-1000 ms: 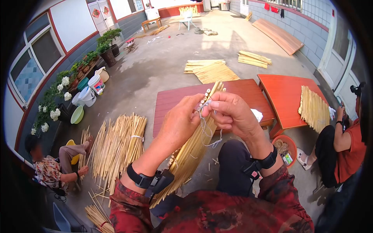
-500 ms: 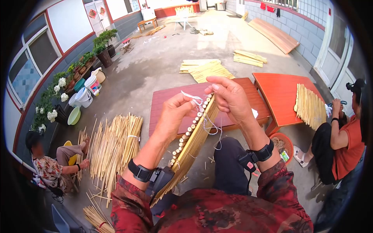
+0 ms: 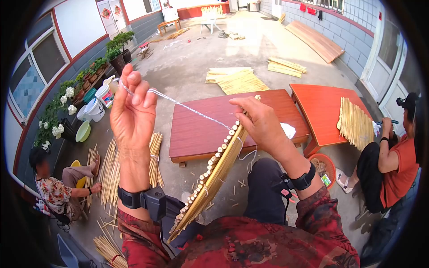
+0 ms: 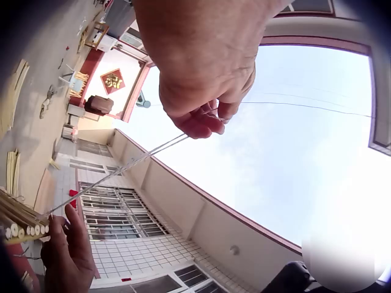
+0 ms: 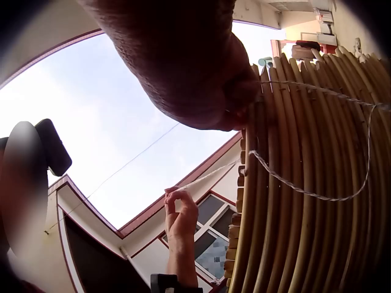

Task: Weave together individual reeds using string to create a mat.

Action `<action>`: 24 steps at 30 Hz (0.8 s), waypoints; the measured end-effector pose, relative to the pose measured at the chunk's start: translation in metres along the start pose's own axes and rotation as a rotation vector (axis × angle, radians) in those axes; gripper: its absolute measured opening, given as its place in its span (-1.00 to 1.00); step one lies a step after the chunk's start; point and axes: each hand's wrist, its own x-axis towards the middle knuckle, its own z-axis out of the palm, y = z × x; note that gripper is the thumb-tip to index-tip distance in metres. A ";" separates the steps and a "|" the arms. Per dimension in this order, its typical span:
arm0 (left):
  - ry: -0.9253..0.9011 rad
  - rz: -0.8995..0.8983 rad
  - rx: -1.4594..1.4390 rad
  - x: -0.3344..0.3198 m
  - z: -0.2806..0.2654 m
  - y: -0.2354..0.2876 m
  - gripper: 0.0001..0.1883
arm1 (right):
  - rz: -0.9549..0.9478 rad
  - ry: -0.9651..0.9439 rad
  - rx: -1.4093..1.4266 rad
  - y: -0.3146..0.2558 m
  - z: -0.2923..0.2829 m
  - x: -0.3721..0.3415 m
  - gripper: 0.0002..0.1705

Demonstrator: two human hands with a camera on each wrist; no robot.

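- Left hand (image 3: 133, 111) has swung up, away from the stalk mat (image 3: 216, 172), curled fingers gripping white string (image 3: 187, 108) stretched taut between.
- Right hand (image 3: 263, 123) pinches the mat's upper end.
- Mat slants beside the right knee (image 3: 264, 185).

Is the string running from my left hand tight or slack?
Tight: the string runs straight from your left hand to the edge of the stalk mat.

White flowers (image 3: 58, 130) and a pale green basin (image 3: 83, 131) sit near white buckets (image 3: 94, 109).
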 end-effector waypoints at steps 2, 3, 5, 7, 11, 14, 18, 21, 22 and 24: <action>0.198 -0.010 0.118 0.002 -0.035 0.017 -0.57 | 0.063 -0.022 0.038 -0.002 -0.001 -0.001 -0.69; 0.393 -0.001 0.216 -0.001 -0.056 0.016 -0.57 | 0.059 -0.025 0.036 -0.002 0.000 0.000 -0.69; 0.733 0.006 0.268 -0.017 -0.099 0.004 -0.58 | -0.025 -0.002 -0.034 -0.001 0.004 0.001 -0.70; 0.944 -0.139 0.474 -0.050 -0.177 -0.004 -0.59 | -0.009 0.005 -0.020 -0.001 0.004 0.001 -0.70; 0.869 -0.801 1.402 -0.099 -0.152 -0.021 -0.64 | 0.034 -0.018 0.077 0.001 0.004 0.002 -0.72; 0.159 -0.897 1.954 -0.097 -0.125 -0.030 -0.65 | -0.070 0.012 0.129 0.003 0.012 0.004 -0.73; -0.060 -0.538 1.562 -0.074 0.012 -0.065 -0.62 | -0.065 0.018 0.286 0.022 0.025 0.004 -0.75; -0.182 -0.441 1.769 -0.071 0.036 -0.088 -0.66 | 0.129 -0.072 0.575 0.014 0.026 0.007 -0.77; -0.164 -0.451 1.868 -0.069 0.037 -0.091 -0.67 | 0.162 -0.027 0.653 0.014 0.027 0.005 -0.78; -0.122 -0.444 1.832 -0.067 0.027 -0.091 -0.69 | 0.194 0.017 0.734 0.014 0.026 0.001 -0.80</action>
